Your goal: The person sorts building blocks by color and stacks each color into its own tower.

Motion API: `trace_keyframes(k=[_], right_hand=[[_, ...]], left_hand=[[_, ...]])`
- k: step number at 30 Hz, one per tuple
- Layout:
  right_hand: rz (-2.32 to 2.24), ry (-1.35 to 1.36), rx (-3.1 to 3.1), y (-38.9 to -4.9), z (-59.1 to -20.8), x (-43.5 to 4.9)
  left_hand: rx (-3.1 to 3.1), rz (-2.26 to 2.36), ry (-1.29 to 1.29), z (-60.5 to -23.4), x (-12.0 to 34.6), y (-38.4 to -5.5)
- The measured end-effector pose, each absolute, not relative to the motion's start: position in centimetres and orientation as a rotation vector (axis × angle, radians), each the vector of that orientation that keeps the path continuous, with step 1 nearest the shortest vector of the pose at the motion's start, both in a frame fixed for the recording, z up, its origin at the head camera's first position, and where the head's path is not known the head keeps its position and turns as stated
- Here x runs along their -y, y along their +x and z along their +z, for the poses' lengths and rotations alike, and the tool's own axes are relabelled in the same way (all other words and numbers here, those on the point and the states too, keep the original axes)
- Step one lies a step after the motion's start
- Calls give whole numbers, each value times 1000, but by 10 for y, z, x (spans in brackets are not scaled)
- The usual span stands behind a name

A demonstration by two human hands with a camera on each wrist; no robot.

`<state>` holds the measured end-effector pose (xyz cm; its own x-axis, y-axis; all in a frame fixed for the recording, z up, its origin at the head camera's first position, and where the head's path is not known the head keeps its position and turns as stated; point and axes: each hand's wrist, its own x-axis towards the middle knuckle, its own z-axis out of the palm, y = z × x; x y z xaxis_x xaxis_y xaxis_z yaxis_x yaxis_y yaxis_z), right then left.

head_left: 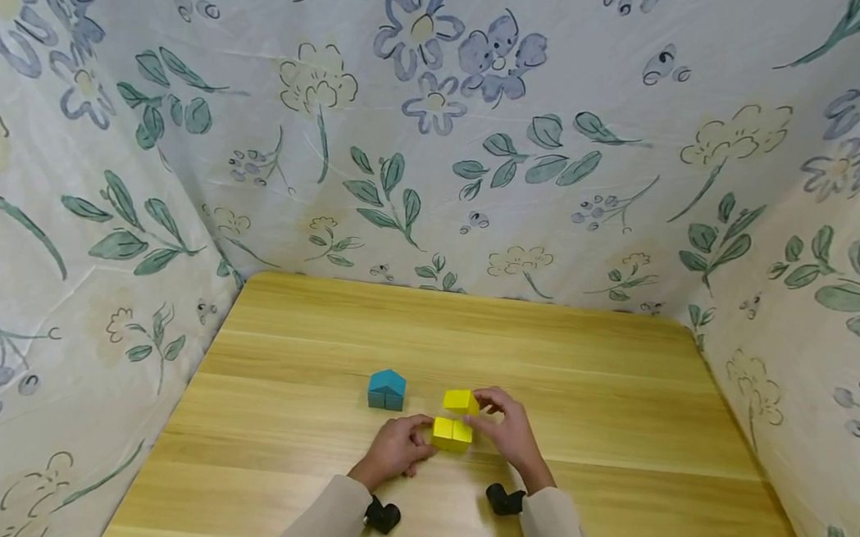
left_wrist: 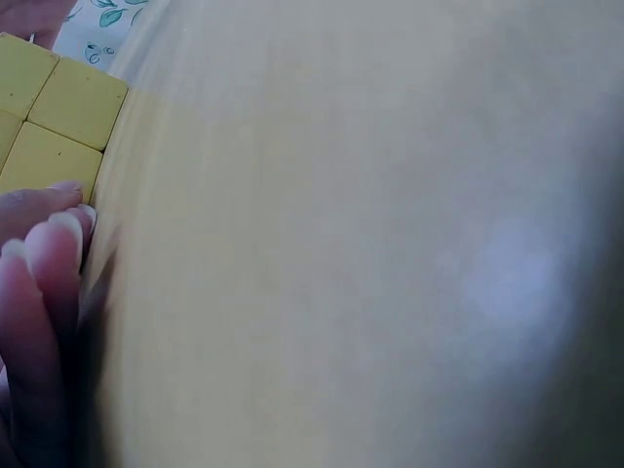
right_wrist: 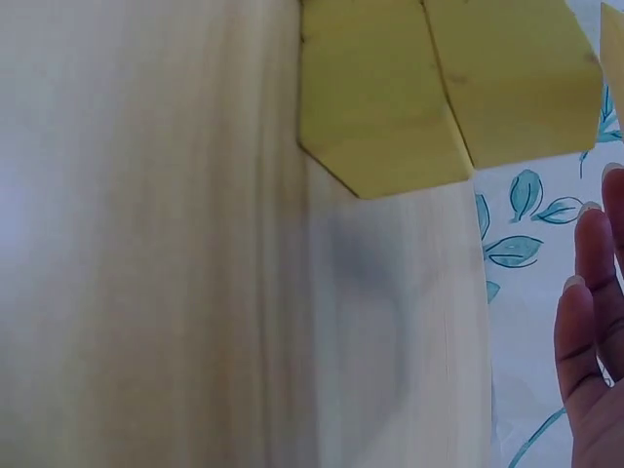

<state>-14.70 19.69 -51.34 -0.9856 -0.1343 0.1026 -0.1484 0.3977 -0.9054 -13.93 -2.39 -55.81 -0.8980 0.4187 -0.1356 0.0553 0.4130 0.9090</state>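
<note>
Several yellow blocks stand packed together on the table in front of me, their square faces side by side in the left wrist view. My left hand holds them at their left side, index finger and thumb at the block edges, the other fingers bent. Another yellow block shows just behind and above this stack. The right hand pinches it from the right, with the thumb close by the stack's right top edge. In the right wrist view, the fingers show below a sliver of yellow block.
A small blue block house with a pointed top stands left of and behind the yellow stack. The wooden table is bounded by flower-patterned cloth at the back and sides. Black wrist cameras sit at both sleeves.
</note>
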Motion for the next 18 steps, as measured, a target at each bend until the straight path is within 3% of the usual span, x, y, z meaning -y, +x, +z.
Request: trace_keyframes(k=[18], right_hand=[[1545, 314, 2693, -125, -516, -185]], left_hand=[[-2336, 1484, 425, -558, 25, -140]])
